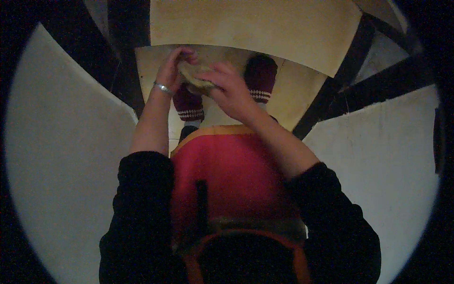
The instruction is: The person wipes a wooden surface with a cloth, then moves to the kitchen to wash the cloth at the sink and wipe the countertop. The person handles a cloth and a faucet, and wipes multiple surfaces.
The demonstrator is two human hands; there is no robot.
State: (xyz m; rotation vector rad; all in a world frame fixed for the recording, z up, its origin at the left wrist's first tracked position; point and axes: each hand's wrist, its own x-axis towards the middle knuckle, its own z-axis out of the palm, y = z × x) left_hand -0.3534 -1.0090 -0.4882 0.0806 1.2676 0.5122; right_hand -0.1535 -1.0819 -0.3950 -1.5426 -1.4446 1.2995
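Observation:
Between my two hands is a yellowish, cloth-like item (197, 75), blurred, so its exact kind is unclear. My left hand (174, 69), with a silver bracelet (163, 87) at its wrist, curls around the item's left end. On its other side, my right hand (228, 87) grips it from above, fingers spread across it and blurred. Both hands are held out in front of me, above the floor and my feet. A red apron (230, 170) with an orange border covers my front, below the hands in the picture.
My feet wear dark maroon knitted slippers or socks (261, 76) with pale bands, on a light tiled floor (301, 83). Ahead stands a pale yellowish panel (248, 25). Pale surfaces lie to the left (71, 142) and right (383, 152), with dark beams (383, 81) beside them.

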